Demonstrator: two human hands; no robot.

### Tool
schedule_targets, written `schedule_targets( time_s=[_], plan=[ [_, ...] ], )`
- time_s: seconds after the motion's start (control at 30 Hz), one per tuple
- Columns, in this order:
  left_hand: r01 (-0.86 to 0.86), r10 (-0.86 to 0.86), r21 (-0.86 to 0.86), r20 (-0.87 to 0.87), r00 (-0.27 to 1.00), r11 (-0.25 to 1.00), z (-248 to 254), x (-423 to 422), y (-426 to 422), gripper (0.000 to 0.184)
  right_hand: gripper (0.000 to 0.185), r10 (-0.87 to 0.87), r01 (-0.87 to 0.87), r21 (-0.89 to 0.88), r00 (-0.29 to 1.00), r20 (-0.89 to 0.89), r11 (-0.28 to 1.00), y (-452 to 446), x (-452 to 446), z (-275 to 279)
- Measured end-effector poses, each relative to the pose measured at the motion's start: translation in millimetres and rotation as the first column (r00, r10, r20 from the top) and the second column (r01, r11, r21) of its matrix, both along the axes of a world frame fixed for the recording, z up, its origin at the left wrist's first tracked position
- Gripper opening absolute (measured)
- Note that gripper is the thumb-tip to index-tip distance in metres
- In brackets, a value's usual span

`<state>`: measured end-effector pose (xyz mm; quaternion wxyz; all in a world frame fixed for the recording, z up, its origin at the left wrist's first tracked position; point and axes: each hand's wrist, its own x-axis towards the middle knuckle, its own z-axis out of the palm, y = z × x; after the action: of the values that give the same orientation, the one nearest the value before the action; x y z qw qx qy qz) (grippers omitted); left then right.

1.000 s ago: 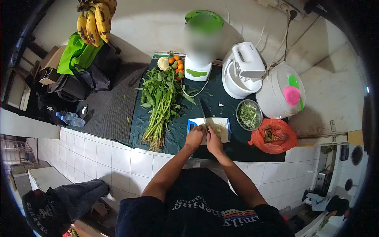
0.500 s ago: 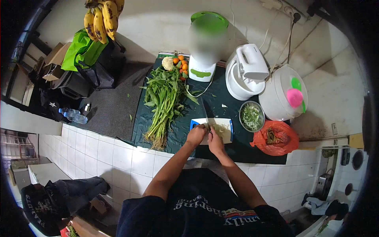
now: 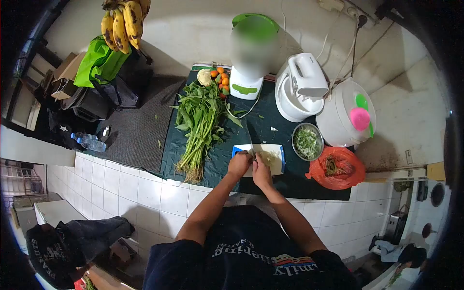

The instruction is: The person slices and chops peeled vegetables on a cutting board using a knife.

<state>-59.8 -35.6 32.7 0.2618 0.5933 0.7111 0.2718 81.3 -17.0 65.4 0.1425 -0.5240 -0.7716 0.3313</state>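
Observation:
A white cutting board (image 3: 274,151) with blue ends lies in front of me, with pale chopped bits on its right half. My right hand (image 3: 261,173) is closed around the handle end of a knife (image 3: 250,137), whose blade points away from me over the board. Close beside it, over the board's left part, my left hand (image 3: 239,163) has its fingers bent and pressed together near the blade. Whatever those fingers hold is hidden. A metal bowl (image 3: 295,141) of chopped greens and white pieces stands right of the board.
Leafy greens (image 3: 198,116), orange fruits (image 3: 224,81) and a blender (image 3: 245,86) are at the back left. Right of them stand a stand mixer (image 3: 302,87), a white tub (image 3: 338,116) and a red plastic bag (image 3: 340,179). Another person (image 3: 58,246) is at lower left.
Both hands stay close together over the board with the knife between them. The whole view has shifted very slightly; nothing else visibly differs.

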Motion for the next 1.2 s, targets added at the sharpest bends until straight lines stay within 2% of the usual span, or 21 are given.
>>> schedule_targets(
  time_s=[0.07, 0.2, 0.27, 0.4, 0.47, 0.57, 0.7, 0.77, 0.9, 0.97, 1.1, 1.2],
  plan=[
    [-0.017, 0.015, 0.038, 0.042, 0.999, 0.999, -3.1, 0.6, -1.2, 0.015, 0.045, -0.020, 0.022, -0.066, 0.999, 0.043, 0.998, -3.7, 0.8, 10.2],
    [-0.031, 0.030, 0.027, 0.034, 0.999, 0.999, -8.0, 2.2, -0.6, 0.016, 0.045, -0.012, 0.014, -0.045, 1.000, 0.029, 0.999, -20.9, 10.3, 3.1],
    [-0.029, 0.029, 0.024, -0.021, 0.999, 0.999, -6.9, 2.8, -0.6, 0.017, 0.045, -0.005, 0.010, 0.086, 0.998, -0.060, 0.996, -27.6, 12.1, -11.5],
    [-0.027, 0.027, -0.004, 0.012, 1.000, 1.000, 3.1, 2.3, -1.7, 0.017, 0.045, -0.008, 0.034, 0.169, 0.988, -0.153, 0.985, -17.9, 4.0, -19.5],
    [-0.027, 0.027, -0.010, 0.010, 1.000, 1.000, 2.3, 2.7, -2.1, 0.017, 0.046, -0.039, 0.039, 0.001, 0.999, -0.028, 0.999, -6.6, -0.1, -6.6],
    [0.012, -0.011, 0.009, -0.040, 0.999, 1.000, 2.8, 1.5, -2.1, 0.017, 0.046, -0.025, 0.023, -0.059, 0.999, -0.022, 0.998, -4.1, 2.9, 2.5],
    [-0.017, 0.017, 0.016, -0.042, 0.999, 1.000, -4.6, 5.3, -2.5, 0.018, 0.047, -0.021, 0.019, -0.071, 1.000, -0.019, 0.997, -20.8, 11.1, -1.1],
    [-0.039, 0.041, 0.030, -0.053, 0.998, 0.999, -1.5, 5.8, -2.3, 0.018, 0.048, 0.006, -0.001, 0.074, 0.998, -0.067, 0.997, -25.8, 13.8, -22.2],
    [-0.045, 0.046, 0.031, -0.020, 0.999, 0.998, -1.7, 3.3, -2.5, 0.018, 0.048, -0.018, 0.016, -0.016, 0.992, -0.125, 1.000, -9.0, 5.5, -12.0],
    [-0.068, 0.070, -0.047, 0.040, 0.997, 0.997, 2.1, 2.7, -1.6, 0.017, 0.047, -0.029, 0.026, -0.114, 0.999, -0.022, 0.993, 2.5, 1.7, -3.3],
    [-0.079, 0.081, -0.052, 0.038, 0.996, 0.996, 2.0, 1.6, -1.3, 0.017, 0.047, -0.006, 0.004, -0.094, 1.000, -0.022, 0.996, 0.6, 5.1, 1.1],
    [-0.060, 0.059, 0.011, 0.053, 0.997, 0.998, -6.0, 2.4, -2.4, 0.017, 0.046, -0.036, 0.035, -0.045, 0.999, -0.031, 0.998, -18.8, 5.2, -0.3]
  ],
)
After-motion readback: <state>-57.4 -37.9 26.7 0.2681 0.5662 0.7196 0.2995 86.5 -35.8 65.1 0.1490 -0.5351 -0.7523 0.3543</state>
